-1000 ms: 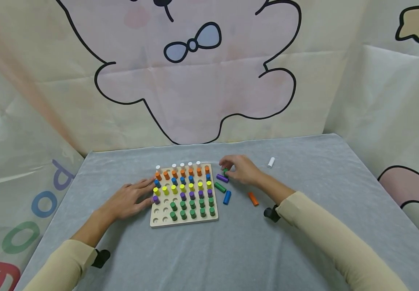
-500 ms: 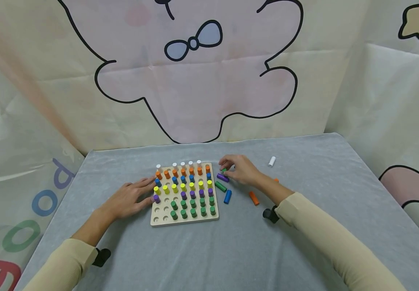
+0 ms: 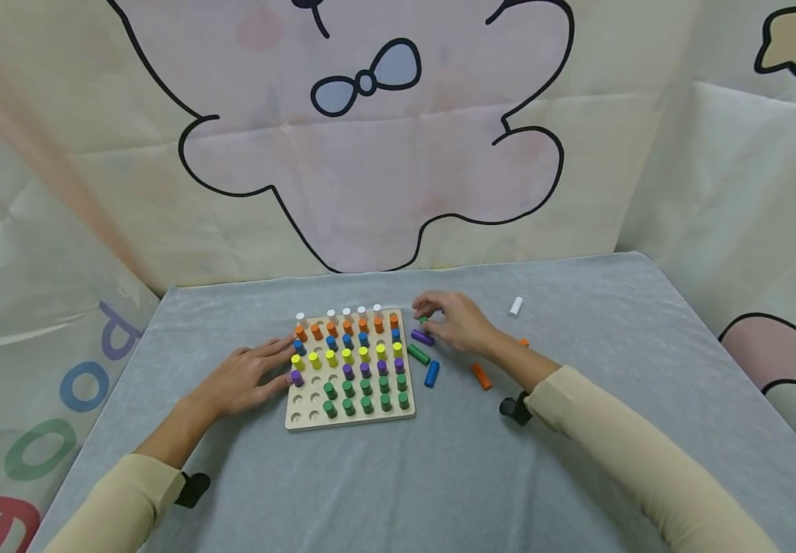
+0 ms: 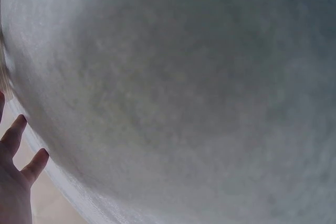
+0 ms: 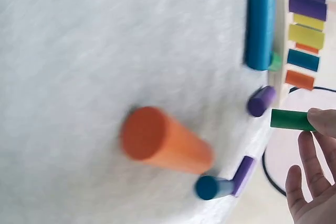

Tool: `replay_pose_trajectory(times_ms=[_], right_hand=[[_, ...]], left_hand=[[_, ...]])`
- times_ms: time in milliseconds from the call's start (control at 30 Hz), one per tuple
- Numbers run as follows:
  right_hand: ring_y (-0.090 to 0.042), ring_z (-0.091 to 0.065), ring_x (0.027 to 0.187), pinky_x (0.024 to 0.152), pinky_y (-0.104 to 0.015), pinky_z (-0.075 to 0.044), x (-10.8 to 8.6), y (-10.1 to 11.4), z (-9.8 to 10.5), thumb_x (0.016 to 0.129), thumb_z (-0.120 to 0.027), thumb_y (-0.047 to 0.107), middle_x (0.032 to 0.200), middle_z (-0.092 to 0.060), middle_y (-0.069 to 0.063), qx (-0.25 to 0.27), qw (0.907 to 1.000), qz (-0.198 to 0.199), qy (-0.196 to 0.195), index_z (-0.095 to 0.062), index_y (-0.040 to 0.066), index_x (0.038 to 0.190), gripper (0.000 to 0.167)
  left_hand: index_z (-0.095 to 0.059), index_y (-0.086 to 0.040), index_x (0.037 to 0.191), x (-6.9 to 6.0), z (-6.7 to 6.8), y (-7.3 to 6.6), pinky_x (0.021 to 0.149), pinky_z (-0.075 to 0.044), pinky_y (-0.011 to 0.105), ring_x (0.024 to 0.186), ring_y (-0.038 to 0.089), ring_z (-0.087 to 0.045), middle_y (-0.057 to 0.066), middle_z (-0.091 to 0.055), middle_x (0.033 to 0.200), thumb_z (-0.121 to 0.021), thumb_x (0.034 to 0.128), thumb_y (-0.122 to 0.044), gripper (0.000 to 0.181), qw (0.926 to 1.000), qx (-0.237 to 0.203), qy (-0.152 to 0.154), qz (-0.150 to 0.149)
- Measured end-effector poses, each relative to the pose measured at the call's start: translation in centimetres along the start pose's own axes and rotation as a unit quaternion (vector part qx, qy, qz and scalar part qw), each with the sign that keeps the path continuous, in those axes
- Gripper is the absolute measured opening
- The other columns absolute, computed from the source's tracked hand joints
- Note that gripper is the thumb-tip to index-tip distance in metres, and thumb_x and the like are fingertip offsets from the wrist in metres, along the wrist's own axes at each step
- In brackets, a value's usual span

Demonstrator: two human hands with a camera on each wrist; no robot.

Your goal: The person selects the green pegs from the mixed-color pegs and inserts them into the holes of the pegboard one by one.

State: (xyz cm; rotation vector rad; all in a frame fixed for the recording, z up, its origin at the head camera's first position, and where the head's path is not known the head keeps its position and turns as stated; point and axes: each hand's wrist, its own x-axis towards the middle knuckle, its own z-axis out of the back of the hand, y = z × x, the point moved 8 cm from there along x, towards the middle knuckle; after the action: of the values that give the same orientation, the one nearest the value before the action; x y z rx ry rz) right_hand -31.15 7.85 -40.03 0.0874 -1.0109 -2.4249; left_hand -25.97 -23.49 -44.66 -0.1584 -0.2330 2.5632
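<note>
A pale wooden pegboard (image 3: 356, 423) stands on the cloth with rows of white, orange, blue, yellow, purple and green pegs. My left hand (image 3: 249, 378) rests against its left edge, fingers spread; in the left wrist view that hand (image 4: 14, 177) shows only at the lower left. Beyond the board's right edge, my right hand (image 3: 463, 321) pinches a green peg (image 5: 290, 119) between thumb and fingers, raised off the cloth. Under those fingers lies a purple peg (image 3: 422, 338), with another green peg (image 3: 418, 354) and a blue peg (image 3: 431, 374) nearer me.
An orange peg (image 3: 482, 377) lies beside the right forearm, and a second orange peg (image 3: 524, 342) is partly hidden behind it. Farther back is a white peg (image 3: 516, 307). Grey cloth (image 3: 439, 476) covers the table, and a printed curtain (image 3: 439, 177) hangs behind.
My right hand has shifted slightly left toward the board, with the green peg in its fingers. The left hand stays where it was.
</note>
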Motion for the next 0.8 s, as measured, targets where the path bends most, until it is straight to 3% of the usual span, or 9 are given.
replay_pose_trajectory(times_ms=[300,500,800], right_hand=[[-0.021,-0.066,0.099,0.089,-0.050,-0.050,0.3,4.3,0.0,0.088,-0.073,0.001,0.104,-0.075,-0.008,0.013,0.9974,0.070,-0.015,-0.066,0.000,0.119,0.031],[-0.015,-0.068,0.096,0.086,-0.048,-0.051,0.1,7.2,-1.4,0.088,-0.073,-0.002,0.105,-0.074,-0.008,0.050,0.9921,0.115,-0.007,-0.067,0.003,0.117,0.030],[-0.009,-0.066,0.093,0.086,-0.045,-0.053,0.0,10.4,-3.6,0.088,-0.075,0.003,0.104,-0.074,-0.004,0.088,0.9857,0.144,-0.006,-0.067,0.005,0.116,0.029]], left_hand=[[-0.043,-0.008,0.151,0.0,0.0,0.1,0.103,-0.035,0.066,0.143,0.040,-0.035,0.014,-0.036,0.158,-0.050,0.0995,-0.051,0.067,1.0000,0.004,0.002,0.000],[-0.043,-0.009,0.151,0.0,0.0,0.1,0.103,-0.035,0.066,0.143,0.040,-0.035,0.013,-0.035,0.158,-0.050,0.0995,-0.052,0.068,1.0000,0.003,0.004,0.002],[-0.042,-0.009,0.151,0.1,0.0,0.0,0.104,-0.034,0.067,0.143,0.040,-0.034,0.014,-0.035,0.158,-0.050,0.0994,-0.052,0.067,1.0000,0.002,0.004,0.003]])
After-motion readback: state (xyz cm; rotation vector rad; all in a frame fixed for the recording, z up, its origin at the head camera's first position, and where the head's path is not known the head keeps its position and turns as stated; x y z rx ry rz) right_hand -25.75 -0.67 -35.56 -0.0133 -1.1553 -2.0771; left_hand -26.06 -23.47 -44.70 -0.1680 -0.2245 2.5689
